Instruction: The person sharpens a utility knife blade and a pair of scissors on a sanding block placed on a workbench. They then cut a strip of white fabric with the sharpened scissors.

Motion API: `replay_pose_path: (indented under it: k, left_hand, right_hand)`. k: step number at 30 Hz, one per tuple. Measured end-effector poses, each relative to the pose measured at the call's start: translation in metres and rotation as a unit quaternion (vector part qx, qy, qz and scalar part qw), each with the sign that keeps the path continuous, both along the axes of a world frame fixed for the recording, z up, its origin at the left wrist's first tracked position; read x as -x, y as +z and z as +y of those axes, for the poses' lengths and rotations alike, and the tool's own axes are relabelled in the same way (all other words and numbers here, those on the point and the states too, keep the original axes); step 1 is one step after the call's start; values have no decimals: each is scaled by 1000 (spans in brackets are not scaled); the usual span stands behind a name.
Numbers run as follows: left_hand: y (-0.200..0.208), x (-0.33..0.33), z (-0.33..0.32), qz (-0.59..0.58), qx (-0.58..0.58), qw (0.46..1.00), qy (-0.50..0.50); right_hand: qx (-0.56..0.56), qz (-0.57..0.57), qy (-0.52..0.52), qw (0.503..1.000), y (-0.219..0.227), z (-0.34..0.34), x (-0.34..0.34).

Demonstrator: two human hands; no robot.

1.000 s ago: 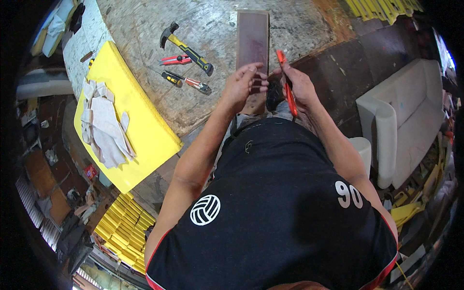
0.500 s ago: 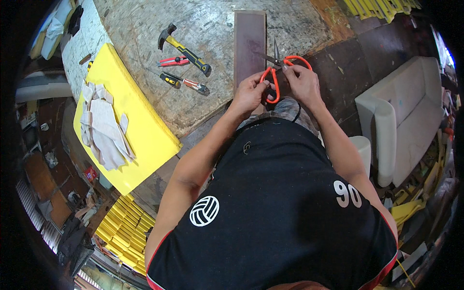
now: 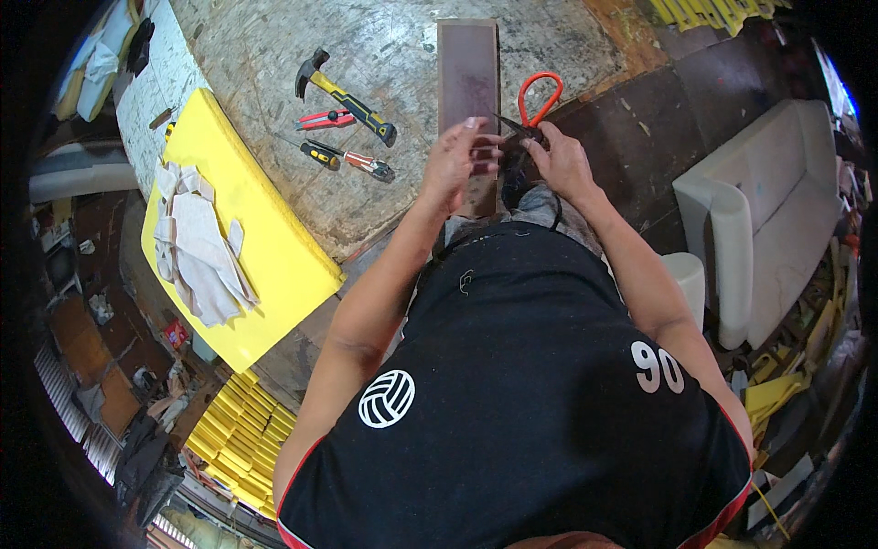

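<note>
A pair of scissors (image 3: pixel 539 99) with orange loop handles and dark blades is in my right hand (image 3: pixel 561 165), pinched near the pivot, one loop pointing away from me. My left hand (image 3: pixel 450 166) is just left of the blades, holding nothing that I can see; its fingers are apart and blurred. Beneath and beyond it lies a long rectangular board (image 3: pixel 467 69) with a purplish-brown face and a paler border. Part of the scissors is hidden by the right fingers.
On the worn table (image 3: pixel 402 55) to the left lie a claw hammer (image 3: pixel 352 101), a red cutter (image 3: pixel 326 120) and screwdrivers (image 3: pixel 322 156). Grey gloves (image 3: pixel 197 242) rest on a yellow foam sheet (image 3: pixel 274 274). A beige sofa (image 3: pixel 777 210) stands at right.
My left hand has let go of the scissors' loop and moved a little left. The scissors have been turned in my right hand, so a loop now points away from me.
</note>
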State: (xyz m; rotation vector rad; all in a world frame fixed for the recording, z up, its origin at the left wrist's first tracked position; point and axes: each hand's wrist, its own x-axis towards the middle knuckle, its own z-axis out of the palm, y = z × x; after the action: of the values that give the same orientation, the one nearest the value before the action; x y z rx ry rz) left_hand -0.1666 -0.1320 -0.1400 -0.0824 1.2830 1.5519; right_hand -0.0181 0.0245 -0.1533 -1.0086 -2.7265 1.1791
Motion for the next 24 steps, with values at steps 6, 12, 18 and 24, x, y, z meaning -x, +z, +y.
replay_pose_path:
  k: [6,12,18,24]
  left_hand:
    - [-63,6,-20,660,123,728,-142]
    - [-84,-7,-2,760,163,575,-255]
    - [-93,-13,-7,770,152,550,-286]
    - [-85,11,13,780,168,530,-289]
  right_hand:
    - [101,2,-51,994,-45,3,5]
    - [107,-8,-51,993,-59,-7,11]
    - [39,-61,-22,997,-65,-19,-2]
    - [-8,-41,-19,999,-65,-7,24]
